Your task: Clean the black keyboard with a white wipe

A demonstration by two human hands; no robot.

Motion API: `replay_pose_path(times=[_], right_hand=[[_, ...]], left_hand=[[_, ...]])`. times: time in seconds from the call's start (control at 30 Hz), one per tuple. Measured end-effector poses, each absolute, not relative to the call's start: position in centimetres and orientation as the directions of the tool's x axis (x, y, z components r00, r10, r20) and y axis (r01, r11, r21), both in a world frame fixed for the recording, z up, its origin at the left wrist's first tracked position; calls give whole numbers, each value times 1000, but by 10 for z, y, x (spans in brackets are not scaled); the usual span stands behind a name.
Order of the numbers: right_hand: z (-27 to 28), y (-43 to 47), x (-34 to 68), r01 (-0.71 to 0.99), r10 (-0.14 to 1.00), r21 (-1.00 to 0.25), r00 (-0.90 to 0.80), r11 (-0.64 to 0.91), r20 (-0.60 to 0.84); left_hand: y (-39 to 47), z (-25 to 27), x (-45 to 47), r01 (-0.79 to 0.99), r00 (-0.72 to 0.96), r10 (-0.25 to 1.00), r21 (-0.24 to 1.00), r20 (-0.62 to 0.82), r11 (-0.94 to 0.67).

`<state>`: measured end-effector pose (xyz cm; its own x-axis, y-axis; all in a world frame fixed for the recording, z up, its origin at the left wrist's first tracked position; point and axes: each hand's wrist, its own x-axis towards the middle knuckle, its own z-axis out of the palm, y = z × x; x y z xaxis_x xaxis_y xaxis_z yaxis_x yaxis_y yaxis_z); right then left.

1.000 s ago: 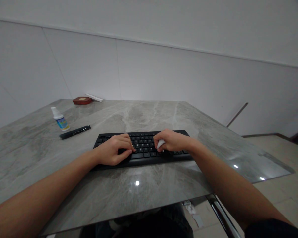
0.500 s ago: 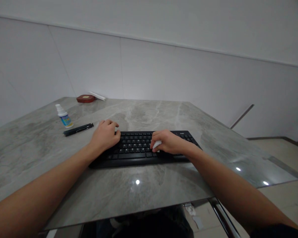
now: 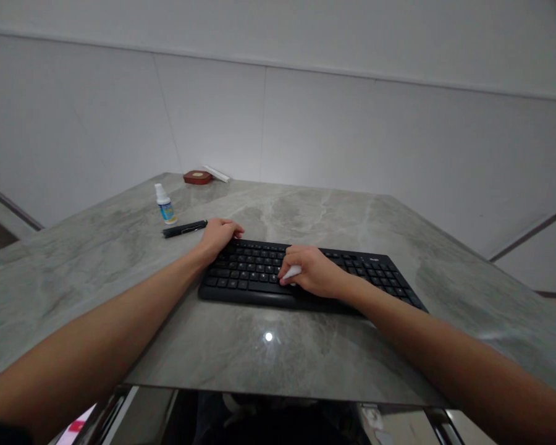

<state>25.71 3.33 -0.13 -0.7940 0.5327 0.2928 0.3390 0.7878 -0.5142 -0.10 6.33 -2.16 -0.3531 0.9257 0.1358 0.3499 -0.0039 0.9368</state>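
A black keyboard (image 3: 254, 287) lies on the grey marbled table, slightly turned. My left hand (image 3: 219, 237) rests at its far left corner, fingers loosely stretched along the back edge. My right hand (image 3: 312, 271) is over the middle of the keys, fingers closed on a small white item (image 3: 291, 272). Only part of that item shows, so its kind is unclear; its lower end is close to the keys near the space bar. Beyond my left hand lies a black slim brush-like tool (image 3: 184, 228). Behind it stands a white spray bottle (image 3: 165, 207) with a blue and yellow label.
At the back of the table (image 3: 282, 352), by the white wall, sit a reddish-brown box (image 3: 197, 177) and a white flat strip (image 3: 217, 173). A ceiling light reflects off the tabletop near its front edge. Metal legs and a dark space show below that edge.
The view has swung left, so the table's things appear farther right. Relative to the keyboard, my right hand has moved left with the white item. My left hand has shifted toward the far left corner.
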Motion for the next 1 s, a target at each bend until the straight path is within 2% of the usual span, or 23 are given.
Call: replay_pose_path(times=[0.13,0.3,0.53,0.73,0.9,1.0], right_hand=[[-3,37,231,256,458,-515,-831,818,315],[-7,38,194,180,381,-482,-852,857,359],[-12,38,134,138,319,-416,-857,899,405],[-13,32,99,118,283,-384,-867,916,410],[-6,26,120,91,205,-295,-901,951,382],[4,29,136,124,205,-277,-936,953,286]], left_hand=[[63,-21,-2,127,-428,900,991,86,-34],[69,-24,-8,-114,-477,878,988,34,-100],[74,-21,-14,-390,-390,919,914,-52,-113],[75,-13,-21,-493,-213,968,870,-132,10],[74,-16,-20,-513,-200,970,858,-142,20],[75,-19,-18,-518,-221,963,855,-155,19]])
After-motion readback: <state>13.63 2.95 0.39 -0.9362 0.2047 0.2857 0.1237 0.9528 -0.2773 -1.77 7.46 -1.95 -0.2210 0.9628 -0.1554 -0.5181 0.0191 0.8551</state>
